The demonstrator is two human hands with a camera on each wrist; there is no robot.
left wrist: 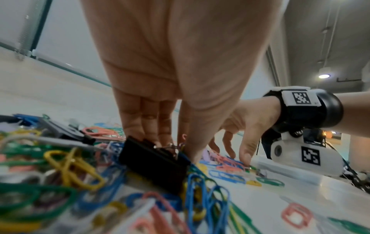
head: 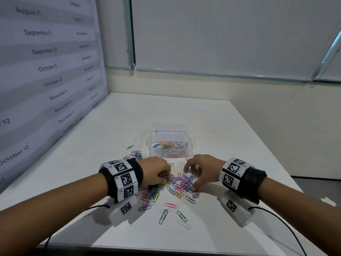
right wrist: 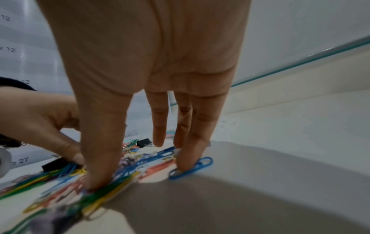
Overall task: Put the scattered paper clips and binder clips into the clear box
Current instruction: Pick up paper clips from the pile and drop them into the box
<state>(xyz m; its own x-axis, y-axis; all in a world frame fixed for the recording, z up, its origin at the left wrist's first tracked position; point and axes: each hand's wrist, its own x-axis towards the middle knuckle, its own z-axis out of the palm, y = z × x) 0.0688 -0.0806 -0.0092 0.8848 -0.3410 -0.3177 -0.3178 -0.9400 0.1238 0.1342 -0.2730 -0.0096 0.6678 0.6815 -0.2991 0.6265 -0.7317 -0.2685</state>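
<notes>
White worktop (head: 212,126), clear box (head: 170,143) mid-worktop part-filled, loose paper clips (head: 177,185) heaped toward near edge, left hand (head: 156,171) pinching black binder clip (left wrist: 154,159), right hand (head: 201,170) spread, fingertips (right wrist: 186,163) pressing clips, likely raking for a scoop.

Three views — head high, wrists low

The head camera looked down at the table (head: 212,126); each wrist camera sat close above it — both shared the paper clips (left wrist: 200,194).
</notes>
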